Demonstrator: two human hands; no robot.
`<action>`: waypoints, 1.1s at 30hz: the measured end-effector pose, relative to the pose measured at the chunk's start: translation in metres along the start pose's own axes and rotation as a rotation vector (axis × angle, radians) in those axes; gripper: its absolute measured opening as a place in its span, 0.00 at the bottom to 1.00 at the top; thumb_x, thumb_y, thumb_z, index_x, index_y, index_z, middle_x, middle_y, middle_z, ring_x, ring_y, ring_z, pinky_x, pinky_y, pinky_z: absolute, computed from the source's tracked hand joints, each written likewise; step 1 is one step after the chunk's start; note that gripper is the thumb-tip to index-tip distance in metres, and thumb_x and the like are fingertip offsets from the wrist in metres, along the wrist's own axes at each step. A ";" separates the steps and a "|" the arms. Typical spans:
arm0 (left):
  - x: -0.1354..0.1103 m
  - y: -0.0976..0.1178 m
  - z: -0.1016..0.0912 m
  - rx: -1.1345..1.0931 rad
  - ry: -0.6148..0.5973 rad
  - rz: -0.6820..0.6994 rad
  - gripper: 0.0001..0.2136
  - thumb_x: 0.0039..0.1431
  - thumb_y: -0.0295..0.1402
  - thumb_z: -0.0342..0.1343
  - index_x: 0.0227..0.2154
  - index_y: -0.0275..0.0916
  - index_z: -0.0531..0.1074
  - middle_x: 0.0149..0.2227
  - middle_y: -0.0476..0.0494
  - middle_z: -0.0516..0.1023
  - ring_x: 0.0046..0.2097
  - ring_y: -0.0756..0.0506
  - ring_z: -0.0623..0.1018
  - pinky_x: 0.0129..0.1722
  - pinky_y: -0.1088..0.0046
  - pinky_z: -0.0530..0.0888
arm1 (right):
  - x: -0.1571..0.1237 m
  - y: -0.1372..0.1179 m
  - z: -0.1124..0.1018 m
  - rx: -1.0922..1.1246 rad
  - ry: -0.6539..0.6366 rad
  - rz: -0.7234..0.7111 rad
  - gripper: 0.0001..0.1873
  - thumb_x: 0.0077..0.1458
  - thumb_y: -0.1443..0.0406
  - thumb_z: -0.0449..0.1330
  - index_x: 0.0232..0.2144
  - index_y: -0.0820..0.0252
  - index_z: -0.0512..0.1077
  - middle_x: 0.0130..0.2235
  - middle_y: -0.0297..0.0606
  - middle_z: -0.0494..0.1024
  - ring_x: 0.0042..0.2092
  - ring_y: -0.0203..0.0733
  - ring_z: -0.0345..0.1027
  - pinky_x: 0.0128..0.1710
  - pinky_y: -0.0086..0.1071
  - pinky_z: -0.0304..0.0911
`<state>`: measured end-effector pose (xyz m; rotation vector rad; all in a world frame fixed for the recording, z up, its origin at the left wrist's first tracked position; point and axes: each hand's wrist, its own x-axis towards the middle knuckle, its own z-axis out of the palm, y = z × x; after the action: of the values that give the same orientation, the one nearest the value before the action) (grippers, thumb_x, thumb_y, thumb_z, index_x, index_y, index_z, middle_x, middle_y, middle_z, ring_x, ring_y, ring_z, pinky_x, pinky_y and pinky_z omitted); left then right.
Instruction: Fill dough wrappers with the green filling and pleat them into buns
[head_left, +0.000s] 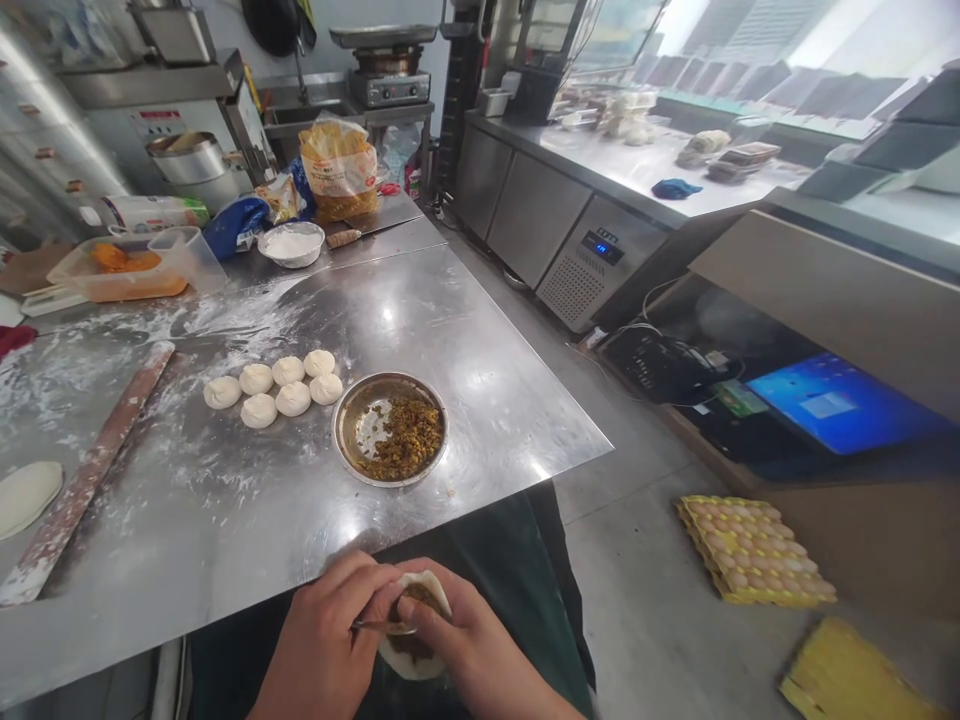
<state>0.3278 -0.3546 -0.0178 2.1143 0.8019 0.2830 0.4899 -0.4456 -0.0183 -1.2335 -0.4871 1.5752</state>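
Low at the front edge of the table, my left hand (322, 640) pinches a thin metal filling spatula (379, 627). Its blade reaches into a round dough wrapper (429, 592) cupped by my right hand (480, 655). Brown filling (411, 648) shows inside the wrapper. Ahead on the steel table (487, 400), a metal bowl (352, 405) holds a crumbly yellow-brown filling (401, 440). Several floured dough balls (292, 398) sit to its left. Farther left lie a long wooden rolling pin (90, 470) and a flat dough disc (26, 498).
Behind the dough, a white bowl of flour (289, 245), a plastic tub of orange food (124, 270) and a large knife (360, 233) stand near a packaged bag (337, 165). Egg trays (750, 550) lie on the floor to the right, below a lit monitor (844, 400).
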 end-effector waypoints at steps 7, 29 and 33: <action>0.002 -0.002 -0.001 0.263 0.000 0.219 0.19 0.69 0.23 0.45 0.58 0.43 0.68 0.45 0.45 0.78 0.41 0.49 0.82 0.39 0.77 0.78 | 0.002 -0.005 -0.004 -0.159 -0.050 -0.052 0.13 0.66 0.57 0.58 0.33 0.59 0.71 0.33 0.32 0.69 0.35 0.37 0.59 0.36 0.31 0.58; 0.003 -0.005 -0.002 0.298 0.007 0.269 0.16 0.66 0.23 0.45 0.49 0.43 0.72 0.39 0.46 0.77 0.35 0.48 0.81 0.33 0.75 0.78 | 0.011 -0.016 -0.026 -0.218 -0.281 0.056 0.15 0.57 0.61 0.67 0.46 0.61 0.75 0.37 0.34 0.76 0.36 0.37 0.66 0.36 0.30 0.61; 0.006 -0.002 -0.007 0.299 0.107 0.275 0.17 0.71 0.27 0.48 0.60 0.42 0.68 0.45 0.43 0.79 0.43 0.48 0.82 0.39 0.76 0.79 | 0.011 -0.007 -0.026 0.040 -0.259 -0.016 0.22 0.63 0.52 0.63 0.51 0.63 0.72 0.39 0.39 0.78 0.37 0.40 0.72 0.39 0.33 0.65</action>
<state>0.3283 -0.3455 -0.0151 2.5138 0.6433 0.4489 0.5167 -0.4398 -0.0286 -0.9973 -0.6258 1.7323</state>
